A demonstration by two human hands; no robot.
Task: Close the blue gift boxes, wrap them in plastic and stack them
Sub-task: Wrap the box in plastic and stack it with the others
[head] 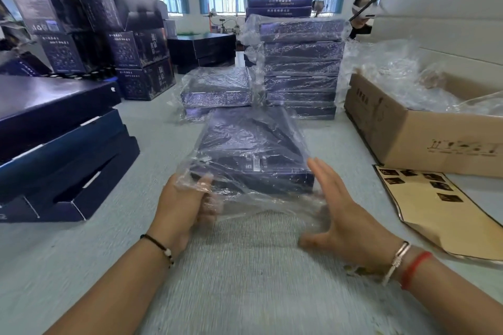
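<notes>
A closed blue gift box (250, 149) lies inside a clear plastic bag (261, 200) on the table in front of me. My left hand (181, 204) grips the bag's loose open end at the box's near left corner. My right hand (343, 215) is flat with straight fingers beside the box's near right corner, against the plastic. Behind stands a tall stack of wrapped blue boxes (302, 68), with a short stack of two wrapped boxes (217, 90) to its left.
Open blue box trays (62, 160) lie at the left, with dark printed cartons (136, 49) stacked behind them. A cardboard carton (419, 133) full of plastic bags sits at the right, a brown printed sheet (441, 209) in front of it. A person sits far back right.
</notes>
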